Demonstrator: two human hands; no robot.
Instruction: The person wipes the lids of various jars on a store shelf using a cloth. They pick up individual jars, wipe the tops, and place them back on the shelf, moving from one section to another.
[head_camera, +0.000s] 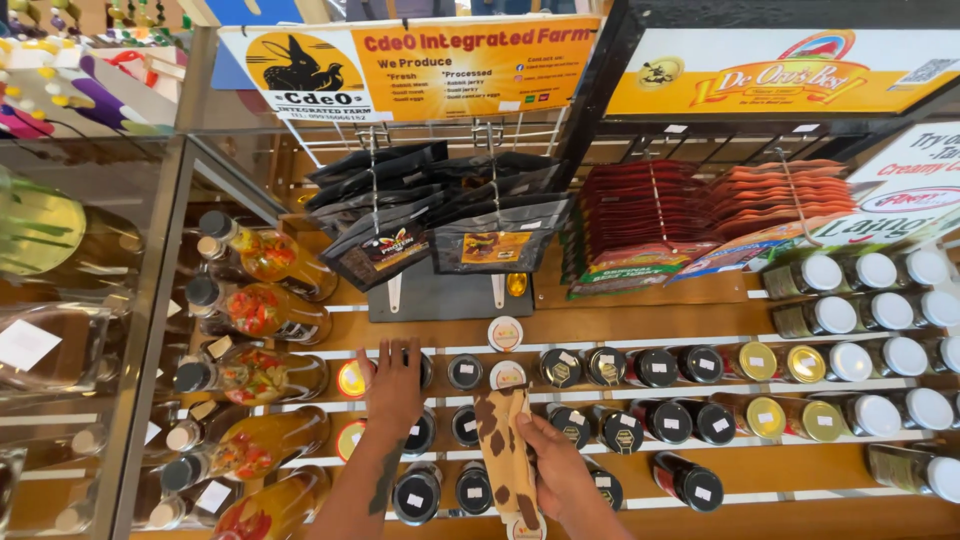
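Spotted cloth (508, 440) clamped in right hand (560, 470) grip, over black-lidded jars (465, 372); left hand (393, 385) flat, fingers apart, steadying a jar on shelf (800, 470).

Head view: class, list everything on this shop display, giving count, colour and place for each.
Black pouches: many, black, hanging top centre.
Red packets: many, red, hanging right of centre.
Orange packets: many, orange, hanging far right.
Bottles: several, amber with red and green pieces, left shelves.
Black-lid jars: many, dark, centre shelves.
Gold-lid jars: about four, right shelves.
White-lid jars: many, far right.
Cloth: one, tan with brown spots, in right hand.
Left hand: on jars.
Right hand: gripping cloth.
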